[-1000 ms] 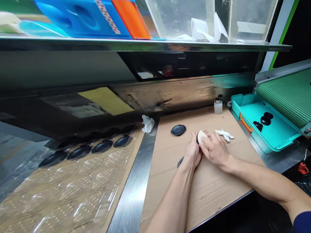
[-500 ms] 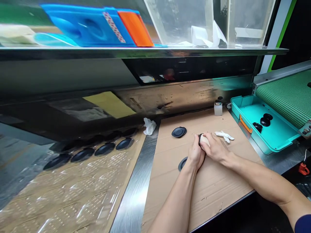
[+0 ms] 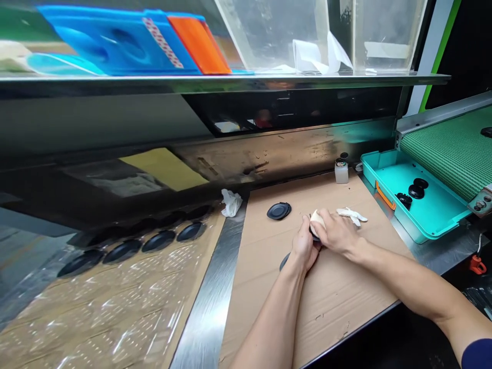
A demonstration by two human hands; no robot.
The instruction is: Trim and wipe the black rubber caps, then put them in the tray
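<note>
Above the cardboard sheet, my left hand is closed around a small black part, mostly hidden by my fingers. My right hand presses a cream-white wiping cloth against that part. Farther back lies a black oval cover, slightly overlapping another dark piece. A second black cover is partly covered by my left wrist. To the right of my right hand rests a crumpled white cloth.
A small bottle stands at the back. The teal tray holds several black parts, beside a green conveyor belt. At left, a clear blister tray holds several black covers. A metal shelf spans above; crumpled tissue lies below it.
The cloth in my right hand has shifted over the black part, and more of the part's lower edge shows. The whole view has moved slightly; both hands stay together.
</note>
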